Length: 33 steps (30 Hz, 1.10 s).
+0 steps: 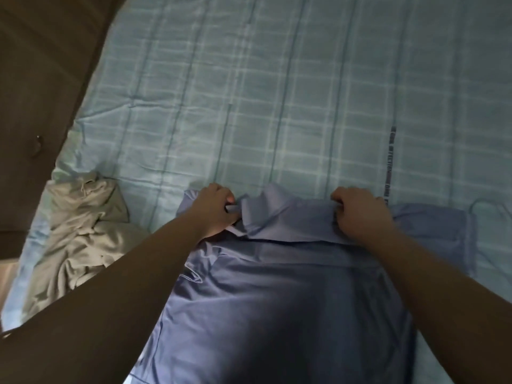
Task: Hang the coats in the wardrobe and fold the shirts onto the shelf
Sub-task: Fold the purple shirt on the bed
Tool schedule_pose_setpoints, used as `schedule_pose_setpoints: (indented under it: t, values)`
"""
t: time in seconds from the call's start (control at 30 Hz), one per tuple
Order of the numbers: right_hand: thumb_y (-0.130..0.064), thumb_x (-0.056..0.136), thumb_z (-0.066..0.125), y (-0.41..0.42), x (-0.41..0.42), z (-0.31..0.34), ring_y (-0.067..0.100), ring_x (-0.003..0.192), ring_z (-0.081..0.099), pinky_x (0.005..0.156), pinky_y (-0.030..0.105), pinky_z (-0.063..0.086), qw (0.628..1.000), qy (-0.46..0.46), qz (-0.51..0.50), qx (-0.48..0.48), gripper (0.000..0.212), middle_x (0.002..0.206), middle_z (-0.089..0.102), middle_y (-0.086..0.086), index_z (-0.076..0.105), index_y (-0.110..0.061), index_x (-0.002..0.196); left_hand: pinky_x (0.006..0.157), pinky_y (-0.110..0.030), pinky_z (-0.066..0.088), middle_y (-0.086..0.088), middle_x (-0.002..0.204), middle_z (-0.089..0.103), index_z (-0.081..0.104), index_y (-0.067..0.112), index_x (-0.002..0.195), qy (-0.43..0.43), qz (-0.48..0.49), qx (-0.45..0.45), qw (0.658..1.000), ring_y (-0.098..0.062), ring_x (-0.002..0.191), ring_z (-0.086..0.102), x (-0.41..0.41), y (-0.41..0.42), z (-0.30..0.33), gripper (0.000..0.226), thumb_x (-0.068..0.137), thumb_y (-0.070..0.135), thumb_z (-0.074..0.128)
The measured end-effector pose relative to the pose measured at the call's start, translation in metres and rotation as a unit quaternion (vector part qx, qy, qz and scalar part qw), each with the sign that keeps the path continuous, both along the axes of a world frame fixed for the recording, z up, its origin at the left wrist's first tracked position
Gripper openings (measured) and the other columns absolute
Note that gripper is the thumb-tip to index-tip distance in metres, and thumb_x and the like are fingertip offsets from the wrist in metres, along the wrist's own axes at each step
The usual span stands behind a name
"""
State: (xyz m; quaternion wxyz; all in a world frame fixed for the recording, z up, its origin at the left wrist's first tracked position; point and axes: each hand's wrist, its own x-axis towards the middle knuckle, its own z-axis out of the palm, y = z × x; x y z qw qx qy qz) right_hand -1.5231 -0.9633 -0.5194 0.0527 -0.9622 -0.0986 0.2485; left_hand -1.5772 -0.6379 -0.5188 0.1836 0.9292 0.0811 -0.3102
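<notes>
A blue collared shirt (277, 295) lies spread on the bed, collar at the far end. My left hand (216, 212) grips the shirt at the left end of the collar, fingers curled round the cloth. At the right shoulder, my right hand (357, 214) pinches the collar's right end in the same way. Both forearms reach over the shirt's body and hide part of it.
The bed carries a light blue checked sheet (277, 92), with bare sheet beyond the collar. A crumpled beige garment (83, 234) lies at the bed's left edge. Dark brown wooden furniture (36, 79) stands along the left side.
</notes>
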Motion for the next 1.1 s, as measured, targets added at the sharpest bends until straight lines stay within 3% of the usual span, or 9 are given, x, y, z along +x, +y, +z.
schedule_pose_setpoints:
  t: [0.1, 0.23, 0.3, 0.37, 0.43, 0.57, 0.7, 0.9, 1.1]
  values:
    - [-0.015, 0.089, 0.051, -0.006, 0.003, 0.009, 0.042, 0.086, 0.058, 0.074, 0.043, 0.043, 0.989, -0.083, -0.087, 0.082, 0.006, 0.088, 0.060, 0.017, 0.047, -0.017, 0.093, 0.092, -0.037, 0.043, -0.001, 0.105, 0.054, 0.058, 0.024, 0.110, -0.009, -0.012, -0.027, 1.000, -0.026, 0.103, 0.055, 0.003, -0.002, -0.007, 0.038, 0.082, 0.048, 0.067]
    - [-0.011, 0.094, 0.039, -0.015, 0.011, 0.020, 0.043, 0.079, 0.057, 0.072, 0.045, 0.045, 0.968, -0.080, -0.209, 0.114, 0.014, 0.080, 0.054, 0.018, 0.036, -0.024, 0.098, 0.093, -0.038, 0.051, 0.009, 0.110, 0.065, 0.046, 0.055, 0.109, 0.036, -0.016, -0.196, 0.980, -0.016, 0.099, 0.065, 0.007, -0.002, -0.003, 0.049, 0.067, 0.071, 0.063]
    - [-0.009, 0.092, 0.039, -0.017, 0.016, 0.022, 0.043, 0.082, 0.059, 0.071, 0.040, 0.041, 0.967, -0.084, -0.215, 0.104, 0.021, 0.082, 0.057, 0.016, 0.041, -0.028, 0.099, 0.087, -0.034, 0.048, 0.011, 0.106, 0.064, 0.052, 0.048, 0.108, 0.066, -0.092, -0.155, 0.981, -0.014, 0.098, 0.062, 0.012, -0.002, 0.001, 0.040, 0.073, 0.062, 0.066]
    - [-0.008, 0.090, 0.040, -0.020, 0.021, 0.022, 0.042, 0.088, 0.061, 0.076, 0.040, 0.040, 0.966, -0.094, -0.213, 0.108, 0.025, 0.093, 0.064, 0.017, 0.050, -0.028, 0.102, 0.070, -0.031, 0.041, 0.008, 0.082, 0.059, 0.053, 0.033, 0.087, 0.013, -0.059, -0.132, 0.989, -0.020, 0.083, 0.057, 0.029, -0.001, 0.003, 0.016, 0.086, 0.038, 0.068]
    - [-0.010, 0.090, 0.041, -0.021, 0.026, 0.023, 0.042, 0.092, 0.062, 0.082, 0.041, 0.043, 0.961, -0.118, -0.221, 0.115, 0.026, 0.101, 0.067, 0.016, 0.055, -0.026, 0.105, 0.060, -0.030, 0.034, 0.006, 0.068, 0.051, 0.045, 0.027, 0.075, -0.077, 0.031, -0.130, 0.988, -0.022, 0.070, 0.051, 0.053, 0.000, 0.007, 0.026, 0.091, 0.025, 0.065]
    - [-0.029, 0.086, 0.035, -0.017, 0.038, 0.035, 0.041, 0.091, 0.062, 0.081, 0.043, 0.046, 0.923, -0.174, -0.302, 0.164, 0.023, 0.095, 0.068, 0.016, 0.052, -0.028, 0.101, 0.057, -0.017, 0.034, 0.000, 0.071, 0.051, 0.047, 0.013, 0.086, -0.220, 0.102, -0.163, 0.956, -0.014, 0.063, 0.045, 0.114, -0.014, 0.029, 0.013, 0.093, 0.017, 0.057]
    - [-0.018, 0.093, 0.040, -0.018, 0.064, 0.029, 0.043, 0.092, 0.061, 0.084, 0.046, 0.043, 0.908, -0.210, -0.342, 0.122, 0.019, 0.097, 0.067, 0.019, 0.055, -0.021, 0.104, 0.061, -0.019, 0.036, -0.004, 0.084, 0.055, 0.049, 0.013, 0.088, -0.304, 0.090, -0.201, 0.927, -0.013, 0.068, 0.048, 0.165, -0.036, 0.026, 0.012, 0.090, 0.005, 0.057]
    - [-0.029, 0.092, 0.051, -0.023, 0.067, -0.020, 0.038, 0.108, 0.051, 0.087, 0.050, 0.040, 0.937, -0.157, -0.311, -0.025, 0.025, 0.114, 0.054, 0.015, 0.053, -0.015, 0.113, 0.071, -0.027, 0.046, 0.000, 0.118, 0.047, 0.046, 0.019, 0.132, -0.211, 0.130, -0.216, 0.944, -0.017, 0.084, 0.057, 0.172, -0.044, -0.024, 0.039, 0.095, 0.022, 0.059]
    - [-0.019, 0.084, 0.054, -0.039, 0.059, -0.020, 0.043, 0.100, 0.060, 0.091, 0.047, 0.040, 0.935, -0.117, -0.335, 0.013, 0.028, 0.103, 0.065, 0.020, 0.057, -0.018, 0.112, 0.076, -0.037, 0.045, 0.004, 0.096, 0.055, 0.052, 0.025, 0.099, -0.062, 0.035, -0.050, 0.996, -0.019, 0.086, 0.056, 0.107, -0.003, -0.012, 0.034, 0.090, 0.058, 0.055]
